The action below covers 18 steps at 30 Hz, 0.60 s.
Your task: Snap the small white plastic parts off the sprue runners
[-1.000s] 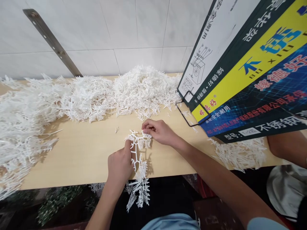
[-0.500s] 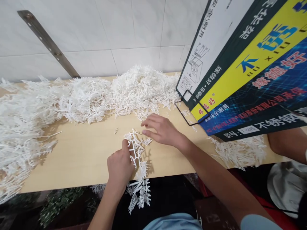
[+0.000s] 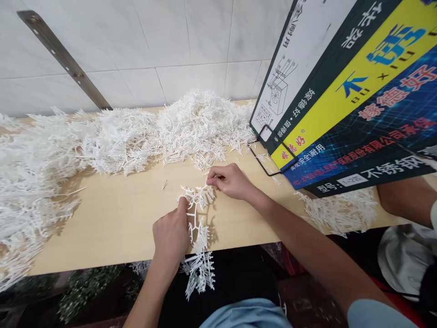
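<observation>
My left hand is closed around the side of a white branching plastic sprig, whose lower end hangs past the table's front edge. Its fingers are mostly hidden behind the back of the hand. On the sprig's upper right, my right hand pinches the tip of one of its thin side twigs. Behind both hands a heap of similar white plastic sprigs lies along the wall, running into a larger pile on the left.
A tall printed cardboard box stands on the right of the wooden table, with a black wire frame at its corner. Loose white pieces lie by another person's arm. A metal bracket is fixed to the tiled wall.
My right hand's fingers have closed from a loose, spread pose into a pinch on the sprig's twig. The sprig's top has swung slightly to the right; my left hand keeps its hold.
</observation>
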Motion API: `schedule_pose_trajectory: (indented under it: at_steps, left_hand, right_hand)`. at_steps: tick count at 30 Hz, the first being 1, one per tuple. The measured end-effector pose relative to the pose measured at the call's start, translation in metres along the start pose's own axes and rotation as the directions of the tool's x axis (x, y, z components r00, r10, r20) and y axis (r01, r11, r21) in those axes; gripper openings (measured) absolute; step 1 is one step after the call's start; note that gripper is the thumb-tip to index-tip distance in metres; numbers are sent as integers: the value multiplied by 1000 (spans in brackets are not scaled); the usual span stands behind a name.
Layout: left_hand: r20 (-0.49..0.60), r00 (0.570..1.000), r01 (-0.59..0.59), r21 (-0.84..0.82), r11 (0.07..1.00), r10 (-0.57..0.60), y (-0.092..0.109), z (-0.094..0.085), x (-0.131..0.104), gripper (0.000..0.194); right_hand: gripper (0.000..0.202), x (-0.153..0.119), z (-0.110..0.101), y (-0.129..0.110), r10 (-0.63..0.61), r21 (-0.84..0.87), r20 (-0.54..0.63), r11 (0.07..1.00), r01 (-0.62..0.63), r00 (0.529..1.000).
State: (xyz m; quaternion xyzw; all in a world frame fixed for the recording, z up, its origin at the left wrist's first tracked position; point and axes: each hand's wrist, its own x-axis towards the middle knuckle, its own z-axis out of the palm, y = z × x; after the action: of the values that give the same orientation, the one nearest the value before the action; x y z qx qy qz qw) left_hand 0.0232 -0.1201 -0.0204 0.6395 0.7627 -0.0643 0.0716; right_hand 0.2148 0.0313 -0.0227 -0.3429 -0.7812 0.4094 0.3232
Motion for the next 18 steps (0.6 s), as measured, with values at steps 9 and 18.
schedule_pose_trajectory:
  at_steps: [9, 18]
  left_hand:
    - [17, 1000, 0, -42, 999, 0, 1, -2, 0, 32]
    - [-62, 998, -6, -15, 1000, 5, -2, 3, -1, 31]
  right_hand:
    - [18, 9, -27, 9, -150, -164, -305, 981, 103, 941]
    - [15, -8, -6, -16, -147, -240, 422, 933, 267, 895]
